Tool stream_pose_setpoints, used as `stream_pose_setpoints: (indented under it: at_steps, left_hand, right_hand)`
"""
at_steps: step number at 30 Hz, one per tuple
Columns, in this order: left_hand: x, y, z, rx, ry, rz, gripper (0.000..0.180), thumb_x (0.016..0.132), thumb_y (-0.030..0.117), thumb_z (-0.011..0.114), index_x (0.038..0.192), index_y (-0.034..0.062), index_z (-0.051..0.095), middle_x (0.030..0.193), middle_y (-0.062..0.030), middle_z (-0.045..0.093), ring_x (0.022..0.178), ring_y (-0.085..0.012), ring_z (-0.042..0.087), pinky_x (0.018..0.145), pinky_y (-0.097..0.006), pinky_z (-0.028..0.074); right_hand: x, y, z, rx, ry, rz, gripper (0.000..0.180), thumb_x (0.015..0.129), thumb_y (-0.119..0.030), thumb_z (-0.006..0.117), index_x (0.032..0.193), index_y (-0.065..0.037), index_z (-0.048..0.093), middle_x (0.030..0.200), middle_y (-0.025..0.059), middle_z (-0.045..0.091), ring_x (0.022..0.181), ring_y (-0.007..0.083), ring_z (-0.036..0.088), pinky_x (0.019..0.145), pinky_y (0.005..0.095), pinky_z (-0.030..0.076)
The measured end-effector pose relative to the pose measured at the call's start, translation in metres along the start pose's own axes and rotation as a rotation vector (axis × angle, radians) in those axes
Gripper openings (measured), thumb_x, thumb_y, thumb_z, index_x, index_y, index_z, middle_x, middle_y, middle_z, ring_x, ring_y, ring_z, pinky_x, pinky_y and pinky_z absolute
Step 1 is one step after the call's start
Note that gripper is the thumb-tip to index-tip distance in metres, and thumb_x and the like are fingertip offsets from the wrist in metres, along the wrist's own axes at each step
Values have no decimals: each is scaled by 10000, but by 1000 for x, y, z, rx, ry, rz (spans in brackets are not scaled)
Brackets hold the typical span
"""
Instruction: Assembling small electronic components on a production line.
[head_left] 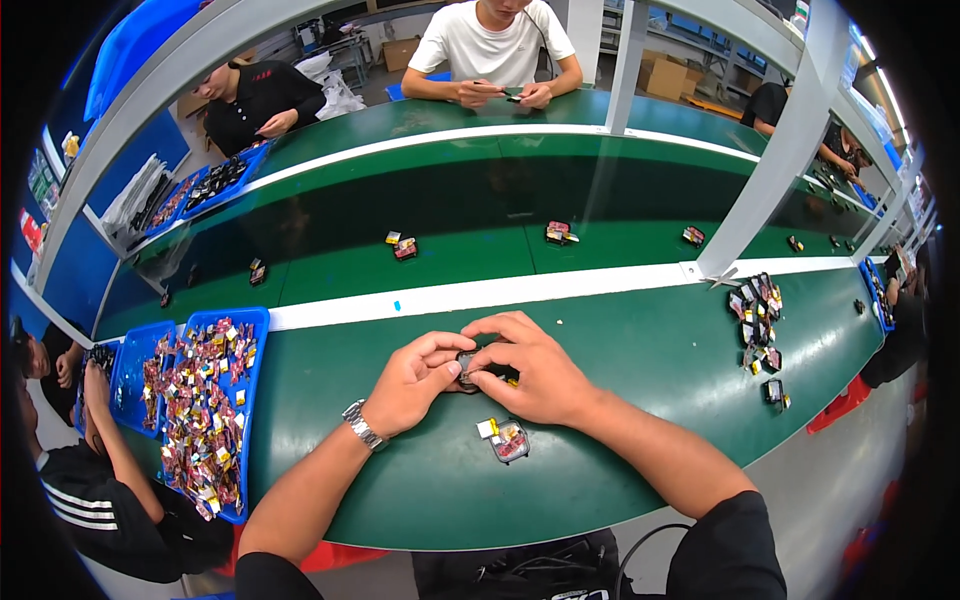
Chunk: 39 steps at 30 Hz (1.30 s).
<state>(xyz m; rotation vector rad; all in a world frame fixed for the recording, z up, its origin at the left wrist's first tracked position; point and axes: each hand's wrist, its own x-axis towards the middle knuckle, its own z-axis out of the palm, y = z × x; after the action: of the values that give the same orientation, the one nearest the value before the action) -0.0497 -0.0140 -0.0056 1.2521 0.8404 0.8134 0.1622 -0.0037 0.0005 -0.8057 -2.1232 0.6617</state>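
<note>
My left hand, with a metal watch on its wrist, and my right hand meet over the green tabletop. Between their fingertips they pinch a small black-rimmed electronic casing; its inside is mostly hidden by my fingers. A bit of yellow shows under the right fingers. Nearer to me lies a similar open casing, with a reddish circuit board in it and a small white-and-yellow battery beside it.
A blue tray heaped with reddish boards and batteries stands left. Several casings are clustered at the right. Beyond a white rail, more casings lie along a green strip. A grey post rises at right. Other people sit around.
</note>
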Motion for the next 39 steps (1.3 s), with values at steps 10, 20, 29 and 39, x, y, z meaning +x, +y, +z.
stream_pose_setpoints:
  at_steps: [10, 20, 29, 39]
  left_hand:
    - [1, -6, -4, -30, 8, 7, 316, 981, 87, 532, 1285, 7, 497, 1159, -97, 648, 1051, -143, 629, 902, -298, 528]
    - [2, -8, -4, -101, 24, 16, 301, 992, 87, 518, 1281, 6, 488, 1181, -119, 640, 1073, -169, 634, 935, -319, 531]
    - [2, -12, -1, -144, 139, 62, 252, 1002, 30, 466, 1252, 13, 491, 1310, -167, 587, 1159, -211, 611, 955, -319, 524]
    - [4, -12, 4, -179, 118, 98, 268, 1006, 40, 471, 1274, 20, 474, 1293, -155, 587, 1170, -212, 600, 986, -350, 514]
  right_hand:
    - [-3, 3, 10, -73, 65, -42, 119, 824, -101, 707, 939, -71, 713, 1195, 80, 601, 1120, 279, 549, 829, 371, 542]
    - [-4, -1, 13, -58, 100, 17, 213, 798, -103, 743, 1011, -100, 735, 1260, 75, 589, 1156, 280, 534, 863, 378, 536]
    - [3, -5, 11, 83, 93, 31, 237, 784, -33, 675, 1009, -87, 723, 1430, 115, 467, 1328, 348, 409, 1038, 421, 423]
    - [3, -1, 14, 65, 91, 47, 199, 800, -57, 699, 996, -82, 725, 1365, 102, 538, 1235, 290, 489, 947, 394, 485]
